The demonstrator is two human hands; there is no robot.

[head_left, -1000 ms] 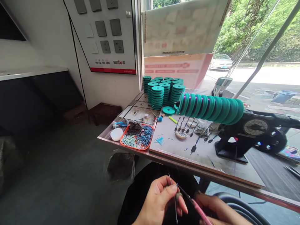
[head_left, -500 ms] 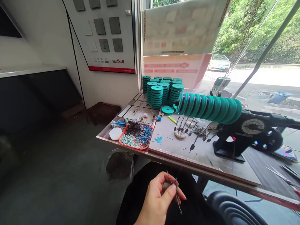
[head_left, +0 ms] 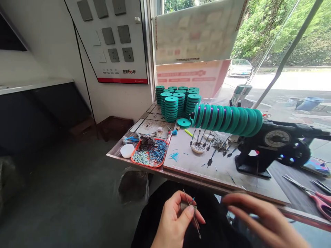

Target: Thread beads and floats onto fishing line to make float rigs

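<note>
My left hand (head_left: 176, 220) is low in front of the table edge, pinching a thin metal needle (head_left: 192, 215) with a small blue bit near its top. My right hand (head_left: 261, 220) hovers to the right of it, blurred, fingers spread and holding nothing. An orange tray (head_left: 136, 161) of blue and grey small parts lies on the table's near left corner, beside a white round lid (head_left: 127, 150).
Stacks of teal discs (head_left: 176, 101) stand at the table's back. A row of teal discs (head_left: 227, 119) sits on a black winding machine (head_left: 274, 144). Small black hooks (head_left: 210, 144) lie mid-table. Pink-handled scissors (head_left: 319, 201) lie at the right edge.
A second ago my right hand held a pink tool against the needle. It left view, and now comes back empty and spread. The left hand keeps its pinch.
</note>
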